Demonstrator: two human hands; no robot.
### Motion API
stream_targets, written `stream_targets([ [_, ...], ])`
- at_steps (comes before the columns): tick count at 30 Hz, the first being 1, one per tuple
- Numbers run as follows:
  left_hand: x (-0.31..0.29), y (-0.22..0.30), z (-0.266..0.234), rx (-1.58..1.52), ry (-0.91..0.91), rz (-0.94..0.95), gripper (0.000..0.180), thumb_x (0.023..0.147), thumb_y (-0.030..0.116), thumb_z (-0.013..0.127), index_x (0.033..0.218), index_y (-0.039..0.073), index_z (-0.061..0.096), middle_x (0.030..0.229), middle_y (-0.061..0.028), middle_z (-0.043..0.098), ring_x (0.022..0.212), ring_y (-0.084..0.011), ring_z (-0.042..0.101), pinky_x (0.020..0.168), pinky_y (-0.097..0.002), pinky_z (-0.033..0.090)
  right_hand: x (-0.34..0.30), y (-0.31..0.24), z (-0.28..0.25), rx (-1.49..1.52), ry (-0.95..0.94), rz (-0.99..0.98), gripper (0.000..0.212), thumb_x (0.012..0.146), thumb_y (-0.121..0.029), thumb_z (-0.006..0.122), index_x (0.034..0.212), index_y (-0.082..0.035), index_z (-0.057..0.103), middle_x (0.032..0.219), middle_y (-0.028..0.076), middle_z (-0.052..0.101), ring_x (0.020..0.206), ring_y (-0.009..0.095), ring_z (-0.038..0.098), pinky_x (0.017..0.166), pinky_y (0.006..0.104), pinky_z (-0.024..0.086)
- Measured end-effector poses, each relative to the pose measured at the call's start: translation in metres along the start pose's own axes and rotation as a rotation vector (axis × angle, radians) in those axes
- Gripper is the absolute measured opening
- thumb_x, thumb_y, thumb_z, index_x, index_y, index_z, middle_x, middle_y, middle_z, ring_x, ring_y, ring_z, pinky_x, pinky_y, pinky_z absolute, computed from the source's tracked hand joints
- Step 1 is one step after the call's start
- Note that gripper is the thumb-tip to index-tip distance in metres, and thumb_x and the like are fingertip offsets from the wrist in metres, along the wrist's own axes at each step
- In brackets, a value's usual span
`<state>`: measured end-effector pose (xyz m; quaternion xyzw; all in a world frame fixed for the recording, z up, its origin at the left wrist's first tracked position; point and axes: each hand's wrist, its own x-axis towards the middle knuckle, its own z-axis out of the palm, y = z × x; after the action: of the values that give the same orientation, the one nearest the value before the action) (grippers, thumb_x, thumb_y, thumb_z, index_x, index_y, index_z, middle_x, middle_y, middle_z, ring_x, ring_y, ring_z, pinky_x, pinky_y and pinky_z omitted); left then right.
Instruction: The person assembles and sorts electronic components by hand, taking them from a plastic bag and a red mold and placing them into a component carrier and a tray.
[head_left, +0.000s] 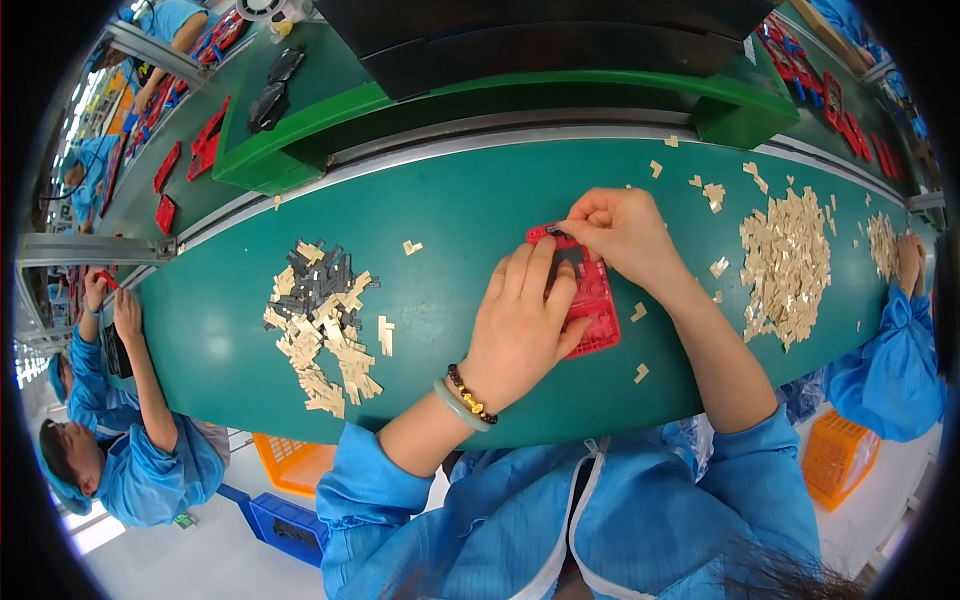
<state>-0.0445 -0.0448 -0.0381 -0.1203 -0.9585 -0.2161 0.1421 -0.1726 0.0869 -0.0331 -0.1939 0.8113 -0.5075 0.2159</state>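
A red plastic case (597,332) lies on the green work surface in front of me, a dark part showing inside it. My left hand (515,325) rests across its left side and holds it, fingers bent over the edge and into it. At the far edge of the case, my right hand (632,240) is closed in a pinch on a small dark piece (556,231), partly hidden by the fingertips. To the left lies a heap of black pieces (318,280) mixed with cream L-shaped pieces (335,365). Several loose cream pieces are scattered around the case.
A large pile of cream pieces (787,262) lies at right. Beyond the metal rail, a green raised stand (440,98) carries a black box (560,50). Co-workers sit at left (140,460) and right (885,360). Orange crates (840,460) stand below the table.
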Motion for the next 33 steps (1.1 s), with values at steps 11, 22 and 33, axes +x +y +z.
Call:
stream_targets([
  [11,-0.002,0.002,0.001,-0.060,-0.011,-0.037,0.055,0.074,0.022,0.076,0.117,-0.004,0.054,0.129,-0.0228,0.043,0.121,-0.0411,0.044,0.097,-0.0452,0.044,-0.001,-0.002,0.001,0.025,-0.011,-0.007,0.011,0.085,-0.005,0.068,0.081,0.004,0.064,0.060,0.003,0.062,0.054,0.003,0.051,0.049,0.0210,0.040],
  [22,0.016,-0.012,-0.014,-0.070,-0.047,0.065,0.052,0.072,0.029,0.076,0.109,0.000,0.055,0.123,-0.0169,0.052,0.111,-0.0347,0.049,0.092,-0.0430,0.044,-0.021,0.004,-0.004,-0.513,0.224,-0.438,0.014,0.080,-0.013,0.070,0.093,-0.008,0.068,0.065,0.005,0.064,0.052,0.020,0.059,0.049,0.0304,0.045],
  [33,0.022,-0.006,0.011,0.062,0.175,0.025,0.033,0.078,0.017,0.067,0.105,0.000,0.059,0.107,-0.0117,0.057,0.100,-0.0288,0.054,0.087,-0.0384,0.045,-0.071,0.007,-0.007,-0.651,0.164,-0.523,0.028,0.081,-0.012,0.067,0.109,-0.011,0.064,0.089,0.008,0.064,0.065,0.025,0.062,0.056,0.0328,0.050],
])
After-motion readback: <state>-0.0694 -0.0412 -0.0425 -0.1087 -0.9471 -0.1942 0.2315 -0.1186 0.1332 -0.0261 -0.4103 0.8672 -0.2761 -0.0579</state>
